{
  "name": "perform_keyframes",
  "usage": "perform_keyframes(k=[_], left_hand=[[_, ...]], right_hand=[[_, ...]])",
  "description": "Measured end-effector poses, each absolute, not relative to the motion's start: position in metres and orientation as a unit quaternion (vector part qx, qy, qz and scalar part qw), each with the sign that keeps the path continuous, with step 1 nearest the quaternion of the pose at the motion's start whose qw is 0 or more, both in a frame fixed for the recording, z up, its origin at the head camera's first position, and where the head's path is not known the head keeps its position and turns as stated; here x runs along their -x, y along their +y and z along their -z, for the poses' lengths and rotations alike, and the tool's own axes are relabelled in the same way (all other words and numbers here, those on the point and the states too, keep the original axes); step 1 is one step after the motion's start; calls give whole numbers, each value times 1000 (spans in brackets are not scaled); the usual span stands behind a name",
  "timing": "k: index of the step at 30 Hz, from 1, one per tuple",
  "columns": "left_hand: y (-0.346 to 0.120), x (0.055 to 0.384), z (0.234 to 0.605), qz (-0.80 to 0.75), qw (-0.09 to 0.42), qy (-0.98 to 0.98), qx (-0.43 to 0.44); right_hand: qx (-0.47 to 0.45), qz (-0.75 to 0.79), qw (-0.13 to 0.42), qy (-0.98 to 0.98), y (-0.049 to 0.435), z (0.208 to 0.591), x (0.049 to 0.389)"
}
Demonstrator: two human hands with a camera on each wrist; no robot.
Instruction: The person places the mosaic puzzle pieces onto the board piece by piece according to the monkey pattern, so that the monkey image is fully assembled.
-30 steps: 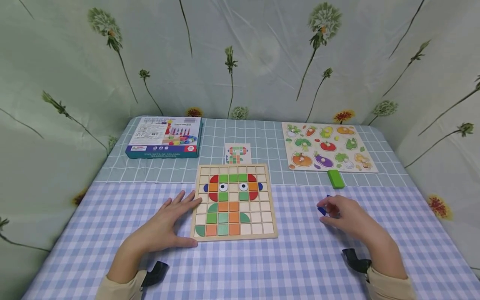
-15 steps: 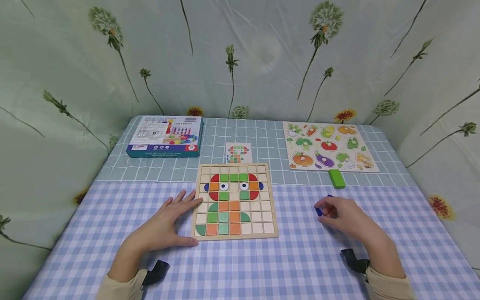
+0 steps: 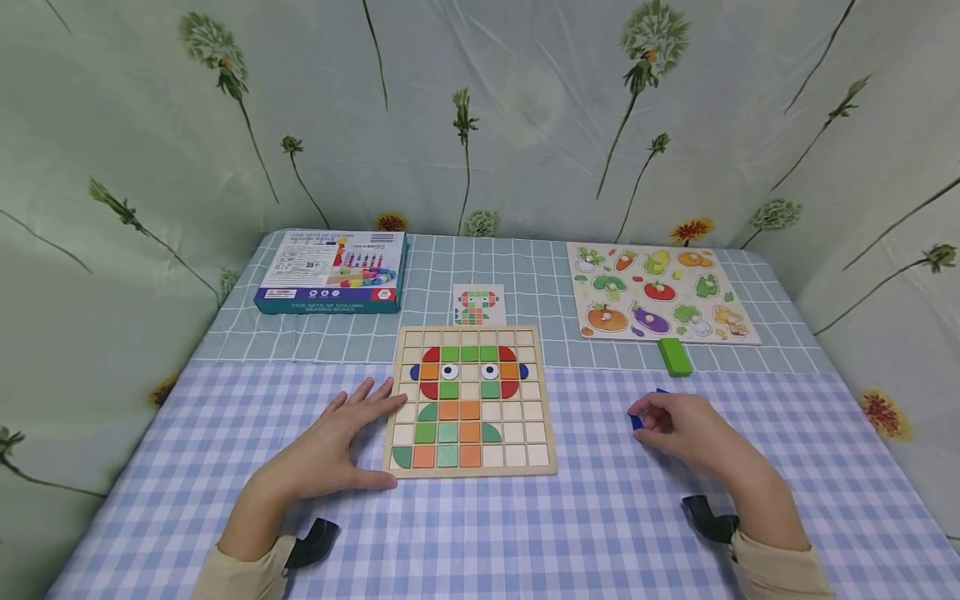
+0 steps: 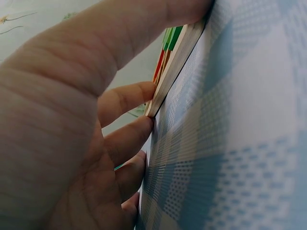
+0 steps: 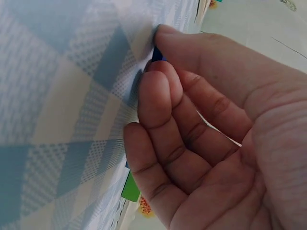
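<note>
My right hand (image 3: 690, 427) pinches a small blue tile (image 3: 636, 422) between thumb and fingertips, low over the checked cloth. In the right wrist view most of that blue tile (image 5: 157, 55) is covered by the fingers. A bit of another blue piece (image 3: 663, 391) shows just behind the hand. On the left, my left hand (image 3: 333, 442) lies with spread fingers against a wooden grid board (image 3: 550, 417), thumb by its near corner. Red, green, orange and blue tiles fill some squares, with two eye tiles among them. The left wrist view shows fingertips touching the board's edge (image 4: 175, 67).
A patterned card (image 3: 491, 314) lies behind the board. A beaded-toy box (image 3: 330, 275) stands at the back left. At the back right is a vegetable puzzle board (image 3: 630, 271), with a green block (image 3: 675, 357) at its near edge.
My right hand has shifted slightly left with the blue tile, which has turned a little and is more covered by the fingers. The left hand stays at the board.
</note>
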State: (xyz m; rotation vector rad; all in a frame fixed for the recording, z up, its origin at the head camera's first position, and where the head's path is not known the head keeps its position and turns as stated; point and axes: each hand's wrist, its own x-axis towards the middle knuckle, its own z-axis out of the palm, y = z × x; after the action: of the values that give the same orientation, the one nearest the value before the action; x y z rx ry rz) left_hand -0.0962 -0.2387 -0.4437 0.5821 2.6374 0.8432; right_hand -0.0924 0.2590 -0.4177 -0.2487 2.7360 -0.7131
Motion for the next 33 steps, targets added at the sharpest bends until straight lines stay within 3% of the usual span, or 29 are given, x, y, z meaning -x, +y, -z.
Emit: perform_keyframes(k=[16, 33], left_hand=[[-239, 96, 443, -300, 159, 919, -198], [-243, 97, 444, -316, 158, 914, -201]], right_hand=[[124, 238, 128, 955, 243, 407, 100], [236, 250, 116, 932, 170, 389, 125]])
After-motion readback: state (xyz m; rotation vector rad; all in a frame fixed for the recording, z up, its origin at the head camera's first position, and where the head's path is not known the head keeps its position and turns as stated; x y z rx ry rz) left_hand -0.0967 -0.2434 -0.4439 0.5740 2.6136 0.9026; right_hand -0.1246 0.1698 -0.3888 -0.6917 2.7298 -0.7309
